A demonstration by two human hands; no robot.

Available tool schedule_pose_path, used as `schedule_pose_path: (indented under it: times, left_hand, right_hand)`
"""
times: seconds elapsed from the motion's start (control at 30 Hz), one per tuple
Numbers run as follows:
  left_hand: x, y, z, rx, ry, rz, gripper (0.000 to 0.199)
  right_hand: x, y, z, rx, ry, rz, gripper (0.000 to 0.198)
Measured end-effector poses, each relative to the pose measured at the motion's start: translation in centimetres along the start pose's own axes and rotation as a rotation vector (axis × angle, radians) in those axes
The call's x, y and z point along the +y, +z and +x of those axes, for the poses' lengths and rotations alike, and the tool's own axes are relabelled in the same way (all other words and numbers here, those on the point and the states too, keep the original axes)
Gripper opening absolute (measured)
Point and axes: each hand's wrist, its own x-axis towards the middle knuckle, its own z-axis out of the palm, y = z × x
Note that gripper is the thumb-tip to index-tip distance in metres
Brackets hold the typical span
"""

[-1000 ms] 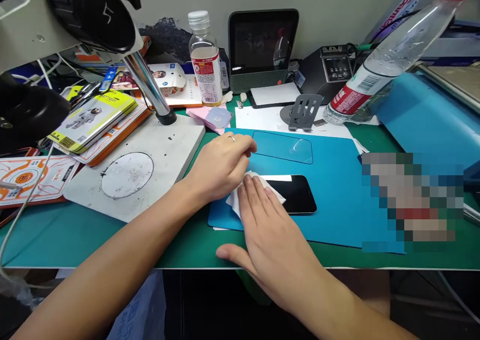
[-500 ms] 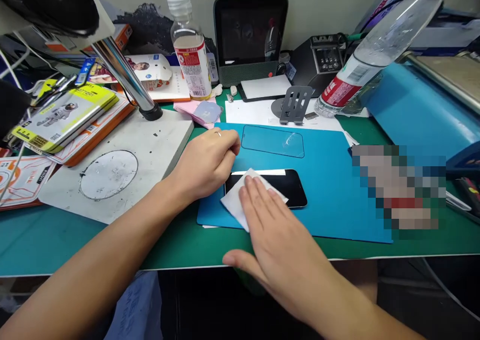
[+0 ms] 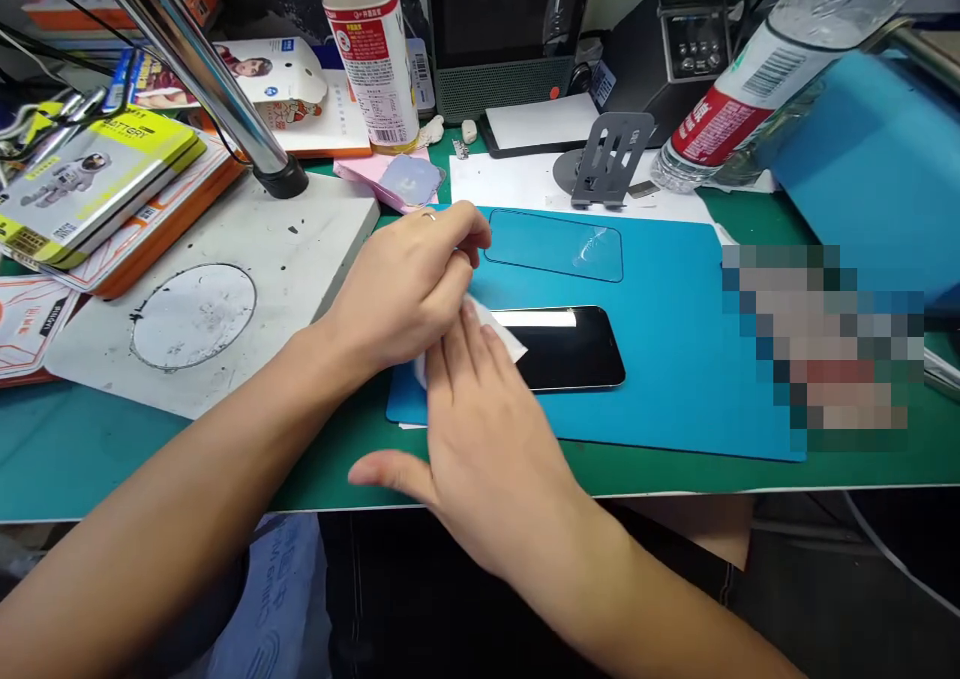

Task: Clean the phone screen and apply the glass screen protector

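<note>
A smartphone (image 3: 574,349) with a black, glossy screen lies flat on a blue mat (image 3: 690,359). My right hand (image 3: 487,439) is open, its fingers stretched out and laid flat on a white wipe (image 3: 506,331) at the phone's left end, thumb spread to the side. Most of the wipe is hidden beneath those fingers. Just above, close by the same end, my left hand (image 3: 412,284) is closed, fingers curled; whatever is in them, if anything, is out of sight. Behind the phone a clear, dark-edged screen protector (image 3: 551,246) rests on the mat.
On the left are a white lamp base (image 3: 315,229) with a metal pole (image 3: 199,59) and stacked boxes (image 3: 97,179). A drink bottle (image 3: 367,59), a grey phone stand (image 3: 611,159) and a leaning water bottle (image 3: 739,99) stand at the back. A blurred patch (image 3: 825,349) covers something at the right.
My right hand has slid left with the wipe, uncovering more of the phone's screen. My left hand stays at the phone's left end. The whole view has tilted lower.
</note>
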Motion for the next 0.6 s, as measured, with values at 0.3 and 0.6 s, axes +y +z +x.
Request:
schedule_pose_path:
  times: [0.3, 0.6]
  left_hand:
    - [0.1, -0.2, -0.1, -0.039, -0.025, 0.008, 0.024]
    - [0.5, 0.0, -0.1, -0.085, -0.009, 0.016, 0.021]
  right_hand:
    - [7.3, -1.7, -5.9, 0.088, -0.019, -0.151, 0.108]
    - [6.1, -0.9, -3.8, 0.181, 0.192, -0.075, 0.113]
